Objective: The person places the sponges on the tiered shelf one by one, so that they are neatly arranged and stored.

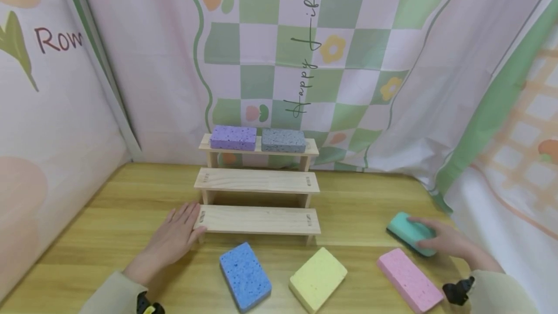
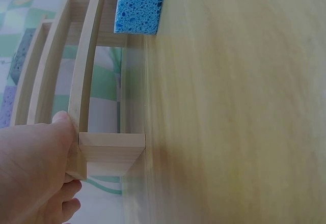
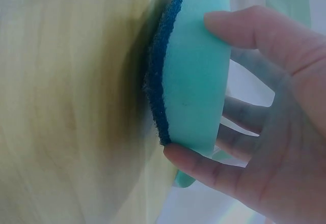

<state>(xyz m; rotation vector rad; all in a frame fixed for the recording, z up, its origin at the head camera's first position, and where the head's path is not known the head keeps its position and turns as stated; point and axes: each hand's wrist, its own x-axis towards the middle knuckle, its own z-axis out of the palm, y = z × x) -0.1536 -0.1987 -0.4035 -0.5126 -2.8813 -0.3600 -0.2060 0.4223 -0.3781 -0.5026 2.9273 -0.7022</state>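
"What lies closest on the bench (image 1: 357,207)?"

"Three sponges, well apart from one another: the blue sponge (image 1: 245,277) on the left, the yellow sponge (image 1: 318,280) in the middle, the pink sponge (image 1: 410,280) on the right."

"And the right hand (image 1: 449,239)?"

"Just past the pink one, grasping the turquoise sponge (image 1: 405,229) between thumb and fingers. That sponge is to the right of the stand, its dark rough layer turned toward the bench — whether it touches the wood, I can't tell."

"The left hand (image 1: 174,234)?"

"Gripping the left end of the wooden stand (image 1: 261,219) at its lowest step — thumb against the board, fingers round past its end."

"How does the stand go on from there?"

"It climbs away in three steps. The top one carries two speckled sponges side by side, a narrow gap between: the purple sponge (image 1: 233,137) left, the grey sponge (image 1: 283,140) right."

"Behind that?"

"A hanging cloth (image 1: 257,42), checked green and white, with 'Happy Life' running up it."
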